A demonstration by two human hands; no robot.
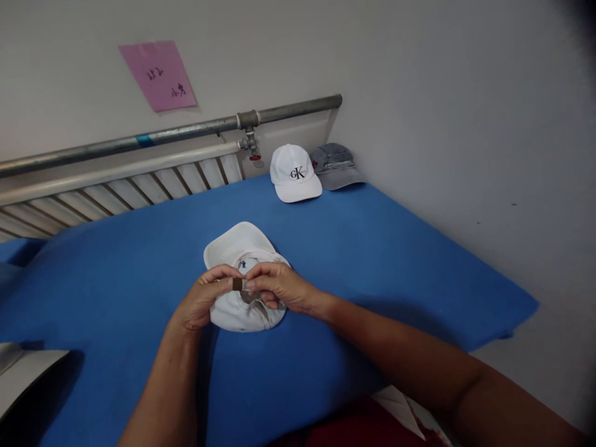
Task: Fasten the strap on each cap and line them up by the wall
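A white baseball cap (239, 239) lies on the blue-covered table in front of me, its brim pointing away and its hollow inside facing up. My left hand (202, 298) pinches the back strap (237, 284) of this cap, where a brown patch shows between the thumb and finger. From the other side, my right hand (277, 285) pinches the end of the same strap, close beside the left fingertips. A small dark emblem is visible through the opening behind the fingers. The fastening itself is partly covered by my fingertips.
Against the far wall sit a white cap (294, 174) with dark letters and a grey cap (338, 166). A radiator (177, 180) and a metal pipe (195, 129) run along the back. A pale curved object (28, 375) stands at the lower left.
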